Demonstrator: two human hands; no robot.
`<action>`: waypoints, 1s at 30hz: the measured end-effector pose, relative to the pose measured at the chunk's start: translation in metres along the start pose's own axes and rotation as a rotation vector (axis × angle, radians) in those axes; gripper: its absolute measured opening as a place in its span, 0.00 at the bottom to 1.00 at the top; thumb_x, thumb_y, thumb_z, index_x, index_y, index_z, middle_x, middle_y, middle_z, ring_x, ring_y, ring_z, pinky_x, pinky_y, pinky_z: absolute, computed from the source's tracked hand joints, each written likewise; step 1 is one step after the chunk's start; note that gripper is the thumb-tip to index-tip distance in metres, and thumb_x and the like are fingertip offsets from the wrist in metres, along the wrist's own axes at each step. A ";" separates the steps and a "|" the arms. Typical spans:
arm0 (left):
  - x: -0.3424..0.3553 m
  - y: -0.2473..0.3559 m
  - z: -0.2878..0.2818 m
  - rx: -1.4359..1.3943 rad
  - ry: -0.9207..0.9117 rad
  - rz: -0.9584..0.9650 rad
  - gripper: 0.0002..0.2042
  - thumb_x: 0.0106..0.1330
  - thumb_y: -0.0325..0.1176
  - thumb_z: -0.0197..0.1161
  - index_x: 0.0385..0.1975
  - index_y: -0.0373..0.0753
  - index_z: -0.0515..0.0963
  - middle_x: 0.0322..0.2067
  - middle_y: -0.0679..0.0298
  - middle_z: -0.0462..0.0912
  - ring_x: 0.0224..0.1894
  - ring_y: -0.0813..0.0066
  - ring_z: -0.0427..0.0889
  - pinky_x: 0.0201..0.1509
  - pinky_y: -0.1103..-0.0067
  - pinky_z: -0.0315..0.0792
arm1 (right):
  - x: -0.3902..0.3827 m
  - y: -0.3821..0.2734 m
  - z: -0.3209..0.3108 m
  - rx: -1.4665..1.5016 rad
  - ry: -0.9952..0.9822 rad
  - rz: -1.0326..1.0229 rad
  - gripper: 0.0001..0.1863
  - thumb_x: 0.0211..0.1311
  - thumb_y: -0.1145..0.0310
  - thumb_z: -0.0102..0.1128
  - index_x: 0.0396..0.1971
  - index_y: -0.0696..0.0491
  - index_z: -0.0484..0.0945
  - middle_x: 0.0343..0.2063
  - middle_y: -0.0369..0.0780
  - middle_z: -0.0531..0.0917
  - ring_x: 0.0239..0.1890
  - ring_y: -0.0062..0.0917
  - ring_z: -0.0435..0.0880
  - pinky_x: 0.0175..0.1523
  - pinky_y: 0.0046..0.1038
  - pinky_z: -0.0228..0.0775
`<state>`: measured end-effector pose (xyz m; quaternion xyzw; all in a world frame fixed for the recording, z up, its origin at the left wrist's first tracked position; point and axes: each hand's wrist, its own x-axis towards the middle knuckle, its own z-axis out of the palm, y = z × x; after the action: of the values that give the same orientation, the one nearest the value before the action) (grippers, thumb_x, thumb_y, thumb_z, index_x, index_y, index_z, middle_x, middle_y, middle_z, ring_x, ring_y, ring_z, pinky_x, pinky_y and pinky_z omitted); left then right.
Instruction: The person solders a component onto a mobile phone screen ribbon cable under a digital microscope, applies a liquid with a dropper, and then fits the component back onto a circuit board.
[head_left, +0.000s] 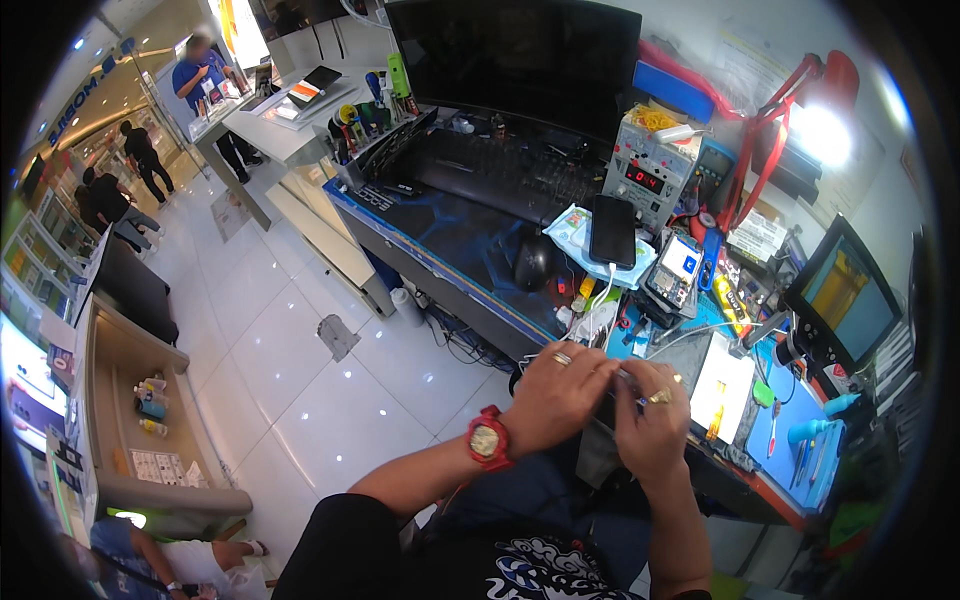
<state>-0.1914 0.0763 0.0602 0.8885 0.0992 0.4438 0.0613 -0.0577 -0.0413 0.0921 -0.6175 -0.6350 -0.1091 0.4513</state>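
Close together at the front edge of the workbench, my left hand (pixel 560 398) and my right hand (pixel 652 420) have their fingers bent inward and pinched. Between the fingertips a small, thin item barely shows; its kind is hidden. A red wristwatch (pixel 488 440) is on my left wrist, and rings are on both hands. Just beyond the hands lie white cables (pixel 600 310) and a black phone (pixel 612 232) resting on a light blue packet (pixel 570 232). On the right, a white pad (pixel 722 385) carries an orange flex strip (pixel 716 412).
A black mouse (pixel 532 262), a keyboard (pixel 490 165) and a monitor (pixel 520 60) stand at the back. Further right are a power supply (pixel 645 178), a red lamp (pixel 770 150), a small screen (pixel 845 290) and a blue tool tray (pixel 800 455). Several people are in the background.
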 end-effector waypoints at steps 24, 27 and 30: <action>0.098 -0.566 -0.139 0.967 0.040 -0.692 0.19 0.70 0.56 0.68 0.49 0.52 0.92 0.57 0.58 0.87 0.66 0.48 0.79 0.75 0.52 0.65 | -0.162 -0.012 -0.093 -0.107 -0.088 0.807 0.25 0.67 0.83 0.71 0.63 0.62 0.77 0.62 0.48 0.78 0.48 0.30 0.87 0.52 0.30 0.84; 0.098 -0.563 -0.134 1.010 0.017 -0.704 0.18 0.69 0.57 0.68 0.49 0.55 0.93 0.59 0.58 0.86 0.68 0.46 0.78 0.76 0.52 0.63 | -0.178 -0.010 -0.115 -0.179 -0.033 0.889 0.26 0.67 0.84 0.70 0.65 0.62 0.77 0.63 0.47 0.76 0.50 0.29 0.88 0.54 0.28 0.84; 0.107 -0.564 -0.120 1.035 0.000 -0.676 0.19 0.68 0.58 0.69 0.47 0.55 0.93 0.56 0.56 0.88 0.65 0.45 0.81 0.72 0.52 0.70 | -0.187 -0.011 -0.126 -0.222 -0.001 0.920 0.27 0.69 0.83 0.70 0.67 0.61 0.76 0.64 0.47 0.76 0.52 0.31 0.88 0.55 0.28 0.84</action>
<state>-0.2938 0.6525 0.1043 0.7224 0.5777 0.2942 -0.2403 -0.0438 -0.2600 0.0361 -0.8793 -0.2801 0.0352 0.3836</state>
